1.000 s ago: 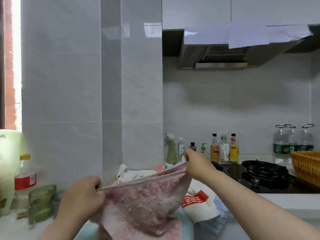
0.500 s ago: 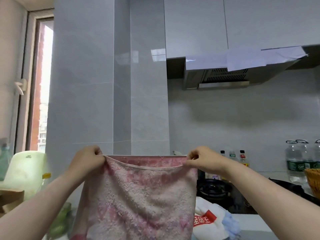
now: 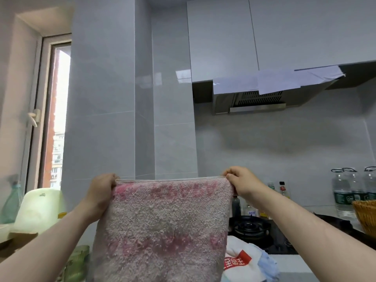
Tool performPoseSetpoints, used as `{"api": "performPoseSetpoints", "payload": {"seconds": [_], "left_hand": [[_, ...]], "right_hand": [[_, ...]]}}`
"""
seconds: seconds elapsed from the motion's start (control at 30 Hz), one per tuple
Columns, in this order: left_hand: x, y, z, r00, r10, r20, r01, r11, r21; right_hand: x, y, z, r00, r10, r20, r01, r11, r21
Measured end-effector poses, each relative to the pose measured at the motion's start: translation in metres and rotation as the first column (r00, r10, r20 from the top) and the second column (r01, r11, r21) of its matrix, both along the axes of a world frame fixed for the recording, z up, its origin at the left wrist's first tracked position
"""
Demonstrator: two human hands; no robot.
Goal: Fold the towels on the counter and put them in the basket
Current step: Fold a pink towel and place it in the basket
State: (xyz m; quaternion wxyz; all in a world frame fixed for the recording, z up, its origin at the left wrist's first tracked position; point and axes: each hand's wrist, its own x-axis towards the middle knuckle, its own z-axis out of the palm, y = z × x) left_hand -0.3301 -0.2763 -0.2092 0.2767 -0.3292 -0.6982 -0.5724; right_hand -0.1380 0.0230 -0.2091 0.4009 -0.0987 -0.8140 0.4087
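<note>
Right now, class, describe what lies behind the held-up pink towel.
A gas burner and a white cloth peek out right of the pink towel, a green glass left of it. The counter directly behind is covered.

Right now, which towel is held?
The pink towel, its top corners pinched by the left hand and right hand; the white towel and blue cloth lie below.

the grey counter (image 3: 295,268) bears a white-and-red towel (image 3: 239,261), a blue cloth (image 3: 268,263) and a wicker basket (image 3: 366,217).
</note>
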Motion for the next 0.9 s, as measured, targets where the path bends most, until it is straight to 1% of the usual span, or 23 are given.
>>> {"api": "performPoseSetpoints", "payload": {"seconds": [0.07, 0.13, 0.23, 0.3, 0.4, 0.5, 0.57, 0.63, 0.67, 0.77, 0.83, 0.9], "left_hand": [[0.010, 0.000, 0.004, 0.993, -0.103, 0.065, 0.100, 0.994, 0.037], [0.014, -0.003, 0.007, 0.978, -0.153, 0.144, 0.152, 0.988, 0.018], [0.013, -0.015, 0.009, 0.949, -0.177, 0.260, 0.211, 0.971, -0.111], [0.012, -0.025, 0.010, 0.933, -0.169, 0.317, 0.231, 0.958, -0.169], [0.014, -0.030, 0.008, 0.930, -0.140, 0.341, 0.218, 0.955, -0.201], [0.009, -0.025, 0.000, 0.955, -0.031, 0.293, 0.117, 0.952, -0.281], [0.000, -0.018, -0.009, 0.954, 0.008, 0.301, 0.089, 0.947, -0.309], [-0.012, -0.007, -0.020, 0.935, 0.000, 0.356, 0.115, 0.946, -0.303], [-0.020, -0.001, -0.026, 0.920, -0.009, 0.392, 0.126, 0.953, -0.274], [-0.045, 0.019, -0.046, 0.857, -0.079, 0.509, 0.167, 0.977, -0.130], [-0.065, 0.034, -0.061, 0.843, -0.091, 0.531, 0.165, 0.982, -0.094], [-0.089, 0.049, -0.079, 0.849, -0.073, 0.524, 0.136, 0.987, -0.082]], "right_hand": [[0.006, -0.001, 0.003, 0.999, 0.024, -0.043, -0.028, 0.996, -0.087], [0.014, 0.000, 0.006, 0.997, 0.023, -0.071, -0.032, 0.991, -0.133], [0.023, 0.004, 0.007, 0.997, -0.003, -0.082, -0.006, 0.993, -0.118], [0.029, 0.004, 0.008, 0.997, 0.001, -0.072, -0.010, 0.993, -0.118], [0.031, 0.005, 0.005, 0.999, -0.006, -0.044, 0.001, 0.992, -0.124], [0.019, 0.010, -0.002, 0.996, -0.091, 0.024, 0.092, 0.995, -0.041], [0.006, 0.015, -0.012, 0.989, -0.136, 0.060, 0.136, 0.991, -0.005], [-0.009, 0.020, -0.023, 0.983, -0.164, 0.082, 0.166, 0.986, -0.020], [-0.017, 0.022, -0.029, 0.982, -0.166, 0.086, 0.171, 0.983, -0.061], [-0.045, 0.028, -0.049, 0.991, -0.105, 0.082, 0.124, 0.952, -0.280], [-0.066, 0.035, -0.065, 0.995, -0.071, 0.071, 0.093, 0.923, -0.374], [-0.089, 0.047, -0.084, 0.992, -0.082, 0.095, 0.112, 0.918, -0.380]]}}
